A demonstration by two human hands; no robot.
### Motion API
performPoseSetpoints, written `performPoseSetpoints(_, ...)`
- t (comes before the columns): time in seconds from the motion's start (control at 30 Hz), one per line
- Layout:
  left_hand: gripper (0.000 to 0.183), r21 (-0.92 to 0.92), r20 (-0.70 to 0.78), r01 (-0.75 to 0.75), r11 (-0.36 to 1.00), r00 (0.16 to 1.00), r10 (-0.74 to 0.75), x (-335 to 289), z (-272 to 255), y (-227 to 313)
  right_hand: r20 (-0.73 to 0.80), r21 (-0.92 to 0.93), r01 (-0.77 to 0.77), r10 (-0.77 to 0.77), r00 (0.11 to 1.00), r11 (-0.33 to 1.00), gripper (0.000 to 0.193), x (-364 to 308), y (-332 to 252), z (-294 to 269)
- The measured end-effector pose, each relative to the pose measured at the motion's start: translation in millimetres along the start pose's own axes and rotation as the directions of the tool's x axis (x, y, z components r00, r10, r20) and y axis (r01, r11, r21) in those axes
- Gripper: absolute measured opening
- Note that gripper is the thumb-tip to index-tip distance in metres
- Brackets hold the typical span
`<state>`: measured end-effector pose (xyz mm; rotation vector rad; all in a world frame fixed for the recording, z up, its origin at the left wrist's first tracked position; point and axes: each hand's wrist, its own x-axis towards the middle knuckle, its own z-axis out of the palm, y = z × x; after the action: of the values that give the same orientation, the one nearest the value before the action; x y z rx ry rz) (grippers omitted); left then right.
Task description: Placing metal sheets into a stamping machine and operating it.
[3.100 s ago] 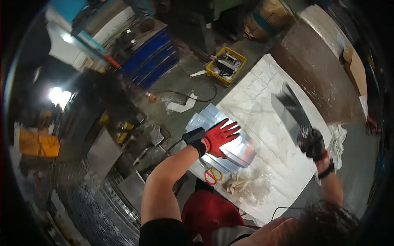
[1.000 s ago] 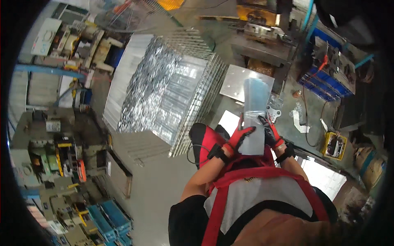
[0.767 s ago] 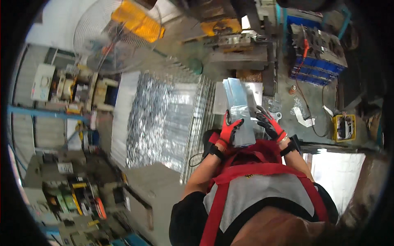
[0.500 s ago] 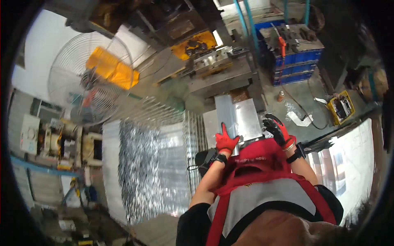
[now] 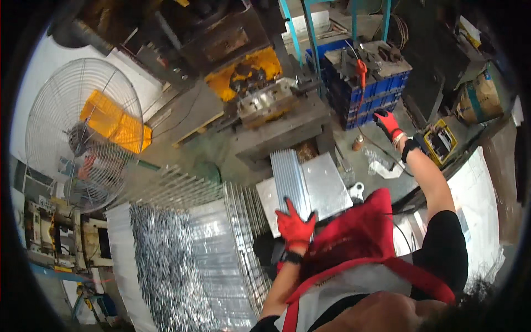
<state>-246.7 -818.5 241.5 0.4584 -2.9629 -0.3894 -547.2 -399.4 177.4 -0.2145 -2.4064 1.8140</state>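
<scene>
Glossy, ridged metal strips (image 5: 290, 177); matt cloth apron (image 5: 354, 229).

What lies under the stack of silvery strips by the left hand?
A flat metal plate shows on both sides of the stack of silvery strips. The plate's middle, covered by the stack and the left hand, cannot be seen.

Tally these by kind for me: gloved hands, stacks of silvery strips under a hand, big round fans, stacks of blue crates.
Gloved hands: 2 (left hand, right hand)
Stack of silvery strips: 1
Big round fan: 1
Stack of blue crates: 1
Total: 5
</scene>
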Motion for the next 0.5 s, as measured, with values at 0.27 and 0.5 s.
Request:
performPoseSetpoints(0.27,0.096,0.035,0.109,-0.008,0.999,0.994,0.004,26,-9,14,-0.61,-0.473,-0.381,0.017,0.792,0.795,0.093,235,25,-30)
performPoseSetpoints(0.5,0.09,0.031,0.089,0.018,0.999,0.996,-0.021,21,-10,4,-0.427,-0.303,0.064,-0.195,0.883,0.951,0.039,266,55,-29)
